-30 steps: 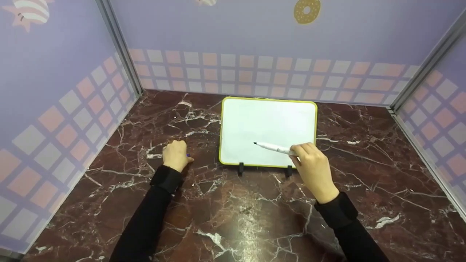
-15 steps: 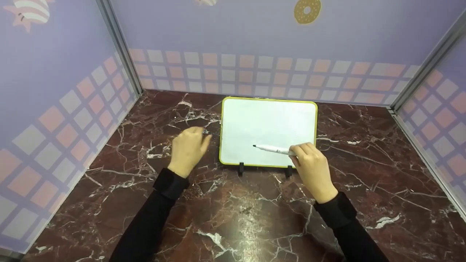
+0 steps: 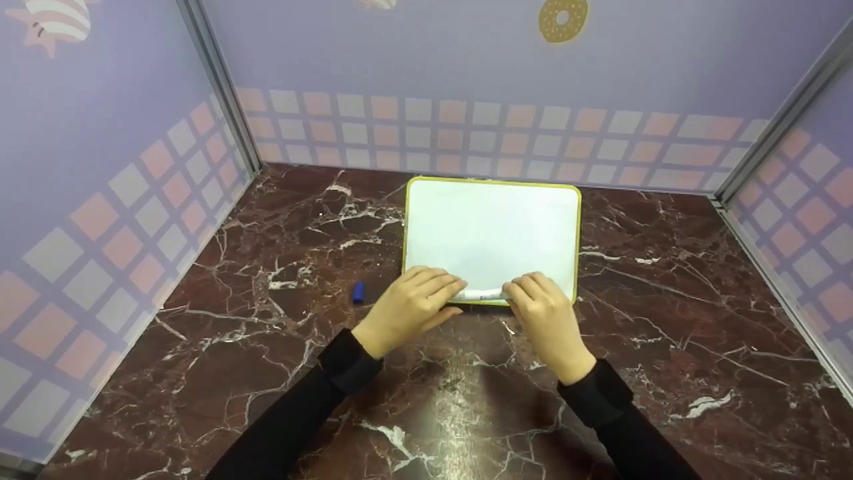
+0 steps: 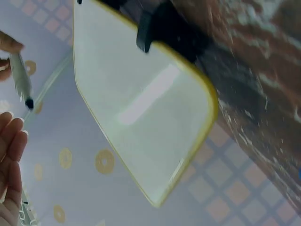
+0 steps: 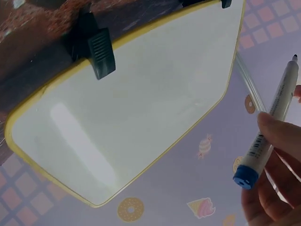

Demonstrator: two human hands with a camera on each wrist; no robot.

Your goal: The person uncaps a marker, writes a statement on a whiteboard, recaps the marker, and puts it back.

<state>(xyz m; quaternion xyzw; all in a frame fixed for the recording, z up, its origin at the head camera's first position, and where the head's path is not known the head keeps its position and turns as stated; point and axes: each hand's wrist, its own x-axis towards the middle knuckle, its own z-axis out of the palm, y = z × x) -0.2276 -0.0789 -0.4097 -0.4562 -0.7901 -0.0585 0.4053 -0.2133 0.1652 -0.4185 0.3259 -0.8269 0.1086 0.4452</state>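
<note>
My right hand [image 3: 546,320] holds a white marker [image 3: 483,294] by its rear part, pinched between thumb and fingers. In the right wrist view the marker [image 5: 270,122] shows its blue end and bare dark tip. My left hand [image 3: 410,307] is by the tip end, its fingers extended. The left wrist view shows those fingers [image 4: 14,141] apart from the dark tip. Behind both hands a blank whiteboard [image 3: 493,227] with a yellow frame leans back in black holders [image 5: 101,52]. A blue marker cap [image 3: 358,292] stands on the table, left of my left hand.
The brown marbled tabletop [image 3: 233,380] is bordered by a purple back wall [image 3: 400,53] and side walls with checked prints. Metal posts [image 3: 223,87] mark the corners.
My left hand has left the blue cap on the table and moved right to the marker's tip end. My right hand has shifted slightly left and lower with the marker.
</note>
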